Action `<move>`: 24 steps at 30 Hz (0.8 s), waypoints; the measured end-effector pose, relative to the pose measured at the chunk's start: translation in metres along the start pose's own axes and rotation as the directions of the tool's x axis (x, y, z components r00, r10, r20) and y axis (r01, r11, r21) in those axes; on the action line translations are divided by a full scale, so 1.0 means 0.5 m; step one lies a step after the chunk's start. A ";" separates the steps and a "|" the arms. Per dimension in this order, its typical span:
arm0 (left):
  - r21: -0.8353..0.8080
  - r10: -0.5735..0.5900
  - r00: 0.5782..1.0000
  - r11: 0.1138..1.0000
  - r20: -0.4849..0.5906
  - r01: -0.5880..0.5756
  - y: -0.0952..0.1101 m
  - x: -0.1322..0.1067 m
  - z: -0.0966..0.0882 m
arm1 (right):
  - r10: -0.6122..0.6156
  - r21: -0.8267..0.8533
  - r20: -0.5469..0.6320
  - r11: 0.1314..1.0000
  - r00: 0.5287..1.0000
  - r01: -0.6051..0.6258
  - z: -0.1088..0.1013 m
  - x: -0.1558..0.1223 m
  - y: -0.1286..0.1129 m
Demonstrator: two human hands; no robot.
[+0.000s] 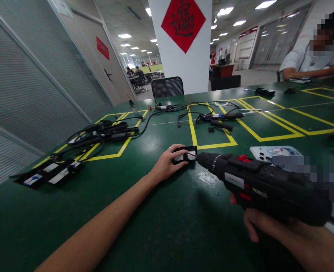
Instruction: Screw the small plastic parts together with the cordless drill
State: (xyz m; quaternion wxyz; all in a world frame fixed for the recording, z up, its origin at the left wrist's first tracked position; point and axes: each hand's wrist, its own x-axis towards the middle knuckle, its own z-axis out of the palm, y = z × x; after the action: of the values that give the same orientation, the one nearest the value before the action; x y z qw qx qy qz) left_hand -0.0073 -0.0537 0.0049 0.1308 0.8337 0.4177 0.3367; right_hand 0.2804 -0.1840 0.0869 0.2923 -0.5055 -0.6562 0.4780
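My right hand (285, 228) is wrapped round the grip of a black cordless drill (257, 179) with red switches and a numbered collar. The drill points left, and its thin bit meets the right end of a small black rectangular piece with a pale label (191, 155), or ends just over it; I cannot tell which. With its fingers closed on that piece, my left hand (168, 163) holds it against the green table (155, 211). Its fingers hide the left part of the piece. A ring shows on one finger.
At left lie tangled black cables (107, 132) and labelled black pieces (60, 175). Beyond my hands are pen-shaped tools (225, 116) with cords, among yellow tape outlines (193, 130). A phone (271, 153) lies behind the drill. Another person (305, 62) sits at far right.
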 end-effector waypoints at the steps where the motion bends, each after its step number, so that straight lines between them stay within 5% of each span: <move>1: 0.002 -0.002 1.000 1.000 0.001 0.002 0.001 0.000 0.000 | 0.004 0.002 -0.018 1.000 1.000 -0.004 0.001 0.000 -0.001; 16: -0.014 -0.012 1.000 1.000 0.005 0.012 0.009 0.004 0.000 | 0.055 -0.002 -0.166 0.998 0.985 -0.056 0.033 -0.004 0.001; 24: -0.012 -0.010 1.000 1.000 0.003 0.010 0.009 0.005 0.000 | 0.014 -0.015 -0.089 1.000 0.996 -0.015 0.016 0.004 0.006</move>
State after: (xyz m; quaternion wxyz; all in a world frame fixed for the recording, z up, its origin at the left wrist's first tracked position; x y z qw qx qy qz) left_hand -0.0034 -0.0547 0.0080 0.1382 0.8312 0.4197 0.3375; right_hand 0.2742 -0.1847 0.0810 0.3137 -0.5332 -0.6425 0.4522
